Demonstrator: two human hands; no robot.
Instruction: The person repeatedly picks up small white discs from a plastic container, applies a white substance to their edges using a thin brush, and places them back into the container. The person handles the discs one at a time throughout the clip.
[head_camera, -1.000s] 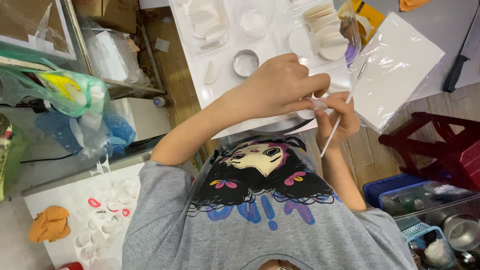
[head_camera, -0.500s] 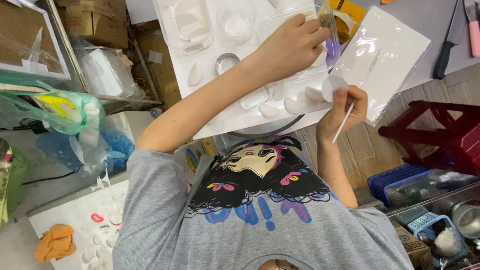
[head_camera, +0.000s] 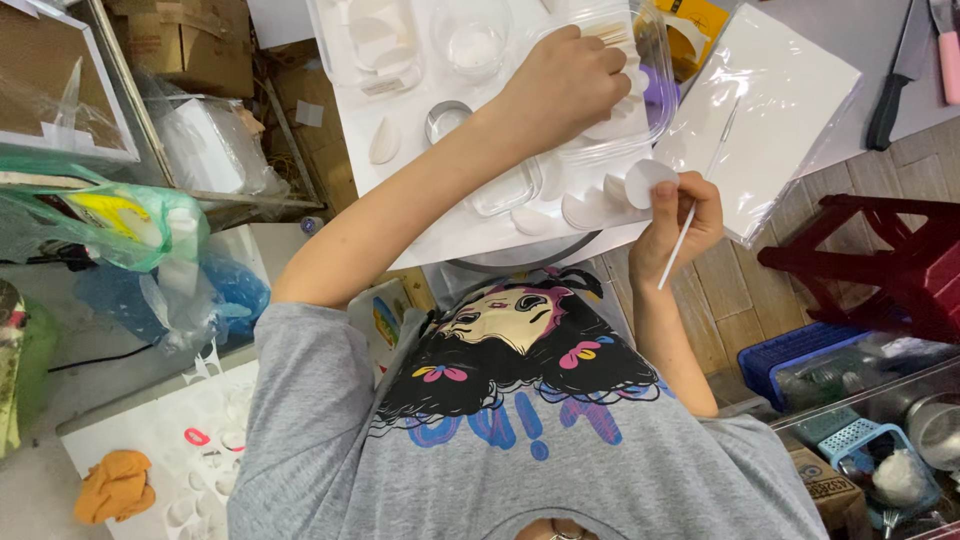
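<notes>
Both hands work: left hand (head_camera: 565, 85) in clear tub (head_camera: 655, 60), right hand (head_camera: 680, 215) pinching stick (head_camera: 678, 240).

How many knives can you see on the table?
2. A black-handled knife lies at the table's top right edge, and a pink-handled knife lies just right of it, partly cut off. Others may be hidden.

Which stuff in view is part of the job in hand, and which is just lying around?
In hand:
- left hand, reaching into clear plastic container
- right hand, gripping thin white stick and white round disc
- white work board

Lying about:
- black-handled knife
- dark red stool
- orange cloth
</notes>
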